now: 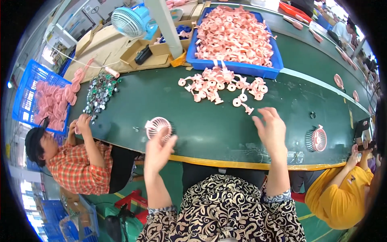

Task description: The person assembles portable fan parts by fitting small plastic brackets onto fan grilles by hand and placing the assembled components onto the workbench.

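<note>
Head view: we've got the left hand (158,152) motion-blurred over the near rim of a pink slatted fan cage (157,125), hiding part of it; whether the fingers are clamped on the cage or only lying over it, we can't tell. The cage rests on the green worktable (213,137), left of centre. The right hand (274,131) is up over the table, thumb and fingers apart, nothing between them, just beside a loose pink piece (248,109) at the near end of the small pink parts heap (209,84). Pieces overlap there and in the blue tray (250,70) behind, so we can't separate each one. The glittery pile (98,94) at left is too fine for us to make out, likewise the shiny patch (297,156) by the near edge. The co-worker in yellow (338,197) is partly cut off by the dark fisheye rim; we find the mark on that shirt too small to read. Yellow edging (242,164) bounds the table on the near side. We see open green surface between the two hands, and more from the right hand across to a second pink cage (319,139).
</note>
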### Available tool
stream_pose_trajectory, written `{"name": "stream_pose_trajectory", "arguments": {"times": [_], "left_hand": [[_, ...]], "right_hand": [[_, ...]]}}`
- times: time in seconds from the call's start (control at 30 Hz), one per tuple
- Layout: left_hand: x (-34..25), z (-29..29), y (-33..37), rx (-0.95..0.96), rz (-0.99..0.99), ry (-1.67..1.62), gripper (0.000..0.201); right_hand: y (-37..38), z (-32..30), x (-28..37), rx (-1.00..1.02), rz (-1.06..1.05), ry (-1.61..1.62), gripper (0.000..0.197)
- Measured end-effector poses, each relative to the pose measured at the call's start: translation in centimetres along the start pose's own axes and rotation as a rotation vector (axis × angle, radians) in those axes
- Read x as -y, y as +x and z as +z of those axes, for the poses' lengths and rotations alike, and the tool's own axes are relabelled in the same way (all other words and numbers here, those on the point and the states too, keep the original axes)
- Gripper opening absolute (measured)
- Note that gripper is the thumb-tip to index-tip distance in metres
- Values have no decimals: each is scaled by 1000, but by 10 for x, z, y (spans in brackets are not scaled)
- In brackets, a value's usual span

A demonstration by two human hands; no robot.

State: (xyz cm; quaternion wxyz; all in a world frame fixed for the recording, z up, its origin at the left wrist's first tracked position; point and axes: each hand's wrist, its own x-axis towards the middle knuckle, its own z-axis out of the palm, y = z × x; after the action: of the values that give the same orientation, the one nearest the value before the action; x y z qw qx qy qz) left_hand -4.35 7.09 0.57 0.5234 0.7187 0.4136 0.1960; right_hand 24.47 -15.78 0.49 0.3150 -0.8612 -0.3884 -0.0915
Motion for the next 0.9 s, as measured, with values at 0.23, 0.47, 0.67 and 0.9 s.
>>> {"name": "stream_pose_trajectory", "arguments": {"times": [0.23,0.47,0.67,0.9], "left_hand": [[-36,78,-54,442,78,-89,77],[-15,62,-35,221,308,-249,38],[-18,45,-17,147,463,329,58],[-10,48,-11,103,426,466,59]], "right_hand": [[18,37,19,-56,-7,49,32],[-5,41,15,78,-1,130,23],[-13,32,12,65,7,111,20],[13,17,28,145,-261,-6,39]]}}
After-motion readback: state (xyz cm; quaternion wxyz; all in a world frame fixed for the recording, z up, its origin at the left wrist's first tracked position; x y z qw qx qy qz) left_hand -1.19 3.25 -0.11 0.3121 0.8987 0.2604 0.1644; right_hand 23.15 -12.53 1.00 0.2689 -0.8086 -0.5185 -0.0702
